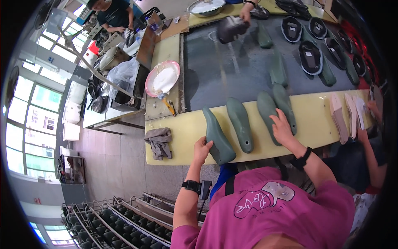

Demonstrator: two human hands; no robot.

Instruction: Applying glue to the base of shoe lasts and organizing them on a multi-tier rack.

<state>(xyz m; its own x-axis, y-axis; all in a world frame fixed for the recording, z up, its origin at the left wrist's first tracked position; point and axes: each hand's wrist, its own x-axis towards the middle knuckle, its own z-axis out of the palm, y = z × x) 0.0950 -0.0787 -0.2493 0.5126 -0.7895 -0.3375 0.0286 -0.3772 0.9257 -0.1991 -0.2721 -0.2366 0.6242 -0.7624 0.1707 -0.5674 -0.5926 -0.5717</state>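
Note:
Several green shoe lasts lie on the pale yellow board in front of me. My left hand [202, 149] is closed on the side of the leftmost shoe last [217, 139], near its heel end. One shoe last [239, 124] lies between my hands, touched by neither. My right hand [282, 129] rests with fingers apart over another shoe last [266, 112], against its right side. A further last [284, 103] sits close beside that one, partly behind my fingers. What lies under my right palm is hidden.
The grey conveyor belt [207, 79] beyond carries lasts and dark shoe uppers [311, 58]. Across it, another person's hand [245, 15] holds a dark upper. A pink-rimmed bowl [176, 68], a brush [168, 104] and a grey rag [158, 143] are leftward; insoles [339, 118] and a co-worker's arm are rightward.

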